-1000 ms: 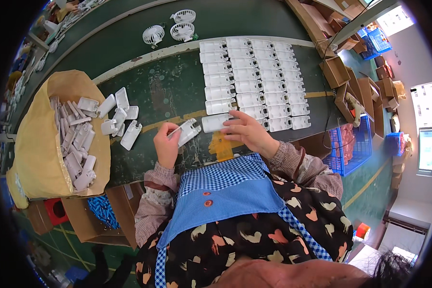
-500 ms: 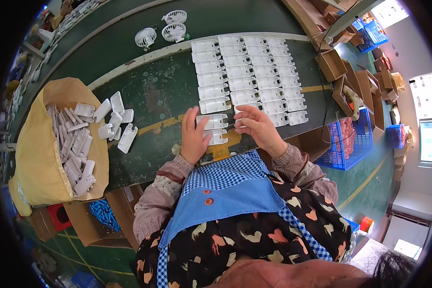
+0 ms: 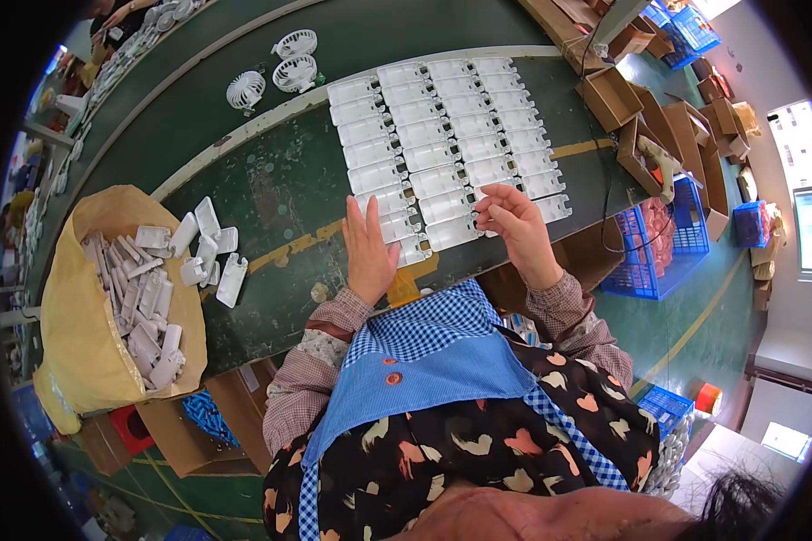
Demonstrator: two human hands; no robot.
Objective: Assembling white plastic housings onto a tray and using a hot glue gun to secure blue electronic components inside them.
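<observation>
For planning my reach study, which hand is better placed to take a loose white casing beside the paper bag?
Left hand, probably: it is nearer the loose white casings; the right hand is farther, at the casing rows.

Bare green tabletop [image 3: 284,171] leaves passage between loose casings [image 3: 232,280] and casing rows [image 3: 429,155].

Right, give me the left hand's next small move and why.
I'd probably have the left hand reach for the loose white casing nearest it: the hand lies open beside the rows of casings, nothing visible in its grasp, and that casing lies apart from them.
</observation>
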